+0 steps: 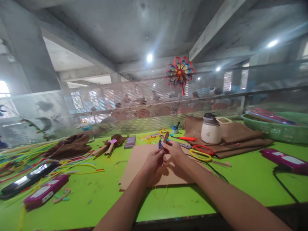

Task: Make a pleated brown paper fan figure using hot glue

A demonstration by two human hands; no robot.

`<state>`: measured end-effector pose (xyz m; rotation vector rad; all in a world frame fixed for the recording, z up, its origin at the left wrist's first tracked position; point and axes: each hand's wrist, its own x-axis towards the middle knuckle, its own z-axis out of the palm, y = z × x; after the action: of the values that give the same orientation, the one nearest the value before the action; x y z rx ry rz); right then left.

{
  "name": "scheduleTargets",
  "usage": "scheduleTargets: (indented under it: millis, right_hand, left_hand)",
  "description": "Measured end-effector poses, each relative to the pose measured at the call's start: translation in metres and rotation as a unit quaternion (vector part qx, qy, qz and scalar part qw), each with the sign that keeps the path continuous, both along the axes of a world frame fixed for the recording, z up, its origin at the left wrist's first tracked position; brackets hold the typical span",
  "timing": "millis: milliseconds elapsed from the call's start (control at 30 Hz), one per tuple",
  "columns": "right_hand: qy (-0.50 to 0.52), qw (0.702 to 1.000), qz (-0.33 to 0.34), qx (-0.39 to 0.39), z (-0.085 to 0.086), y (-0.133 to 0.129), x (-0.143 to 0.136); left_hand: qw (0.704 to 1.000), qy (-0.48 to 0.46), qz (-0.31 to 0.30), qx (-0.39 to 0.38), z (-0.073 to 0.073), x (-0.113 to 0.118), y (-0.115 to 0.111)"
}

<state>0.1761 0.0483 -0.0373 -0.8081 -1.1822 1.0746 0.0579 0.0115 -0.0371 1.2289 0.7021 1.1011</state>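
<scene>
There are two purple boxes, one jug, one basket, one large flower and one held brown strip.

Ceiling: cast in dim gray, pierced by glare from lamps.
Left window: washed out to white.
Board: softly shadowed beneath the hands.
Mesh screen: people beyond are blurred.
Picture edges: stretched by lens distortion.

A brown strip tilts upward from the right hand
</scene>
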Motion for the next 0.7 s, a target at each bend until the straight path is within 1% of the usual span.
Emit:
scheduleTargets:
  millis: [100, 233, 533, 700]
  right_hand:
    - [-0.001, 1.0, -0.012, 0.004, -0.002, 0.005, -0.004]
    - [0.004, 1.0, -0.023, 0.011, -0.003, 0.006, -0.008]
    - [0.007, 0.999, 0.037, -0.011, -0.003, 0.005, -0.007]
    - [-0.006, 0.999, 0.036, -0.004, -0.007, 0.005, -0.008]
  left_hand:
    - [1.0, 0.01, 0.008, 0.016, -0.003, -0.001, 0.002]
    - [1.0, -0.003, 0.012, 0.027, -0.007, -0.003, 0.006]
    - [0.999, -0.011, 0.041, 0.013, -0.018, -0.005, 0.019]
    - [0.999, -0.001, 0.038, 0.007, -0.019, -0.005, 0.019]
